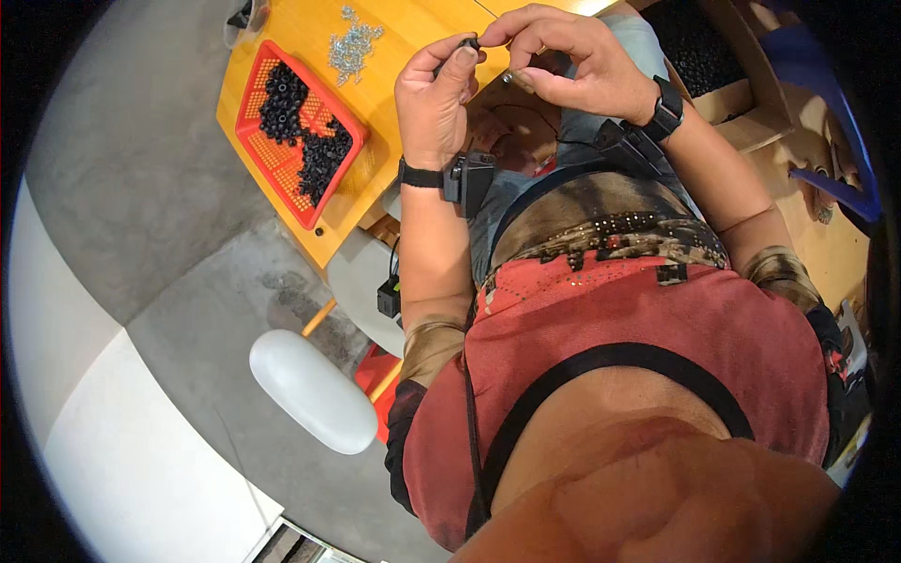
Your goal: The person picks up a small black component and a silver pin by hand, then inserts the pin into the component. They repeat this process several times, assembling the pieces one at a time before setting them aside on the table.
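My left hand [434,103] is closed, with a small black plastic part [468,42] pinched between thumb and fingers. My right hand [577,66] is beside it, its index fingertip at the black part. Near the right thumb tip shows a small shiny metal piece [508,78], apparently a screw, held against the other fingers. Left of my hands, a red plastic basket [355,131] on the table holds black ring-like parts [282,101] and smaller black pieces [322,161]. A loose pile of silver screws [352,47] lies on the tabletop between basket and hands.
The yellow wooden table [413,19] ends just before my lap. One loose black piece [319,232] lies by its corner. On the right stands a cardboard box [765,122] of black pieces, near another person's hand [823,195]. A pale stool [313,391] is at lower left.
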The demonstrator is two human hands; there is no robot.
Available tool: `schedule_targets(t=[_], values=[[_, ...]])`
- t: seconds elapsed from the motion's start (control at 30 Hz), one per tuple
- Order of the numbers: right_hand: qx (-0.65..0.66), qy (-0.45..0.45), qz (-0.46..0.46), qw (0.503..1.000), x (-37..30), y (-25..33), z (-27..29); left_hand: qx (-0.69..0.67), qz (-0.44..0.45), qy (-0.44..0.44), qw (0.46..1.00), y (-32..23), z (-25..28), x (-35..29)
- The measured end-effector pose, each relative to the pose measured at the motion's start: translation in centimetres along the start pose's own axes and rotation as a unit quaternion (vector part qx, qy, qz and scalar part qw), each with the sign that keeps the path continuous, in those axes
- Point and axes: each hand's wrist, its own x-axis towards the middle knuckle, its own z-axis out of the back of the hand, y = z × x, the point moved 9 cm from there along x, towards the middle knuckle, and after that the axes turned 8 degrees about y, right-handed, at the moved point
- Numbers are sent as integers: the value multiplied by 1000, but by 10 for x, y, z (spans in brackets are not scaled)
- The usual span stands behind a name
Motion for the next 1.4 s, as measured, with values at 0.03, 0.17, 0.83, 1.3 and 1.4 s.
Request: schedule_targets(t=[0.03, 0.17, 0.83, 1.3, 1.4], values=[[-8, 0, 10, 1000, 1, 2, 1, -2, -4, 2, 1000, 0, -2, 1], [31, -11, 10, 999, 5, 13, 5, -54, -14, -3, 998, 1, -2, 1], [-128, -7, 88, 988, -1, 11, -9, -167, 45, 17, 985, 20, -14, 2], [-100, 49, -96, 989, 21, 25, -11, -6, -102, -100, 990, -10, -4, -8], [-38, -2, -122, 992, -3, 0, 1, 72, -112, -95, 987, -11, -14, -4]])
